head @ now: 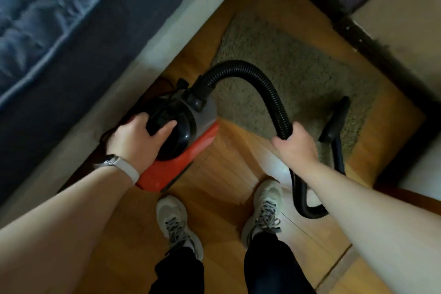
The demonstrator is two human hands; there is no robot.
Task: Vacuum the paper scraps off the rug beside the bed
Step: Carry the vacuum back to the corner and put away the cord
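Observation:
A red and black canister vacuum [191,141] is beside the bed, at the rug's near left corner. My left hand [136,136] grips its black top handle. The ribbed black hose [257,79] arches from the vacuum over the rug and down to my right hand [296,148], which is shut around it. Past my hand the hose loops low by my right foot and rises to the black nozzle [336,122], which lies on the rug's near right part. The olive shaggy rug [286,59] lies on the wooden floor. No paper scraps show on it in this blurred view.
The bed with its blue quilt [47,19] and pale frame [167,38] runs along the left. A dark threshold strip [372,48] and pale wall close the right side. My two feet in light sneakers [262,210] stand on the wooden floor [229,155].

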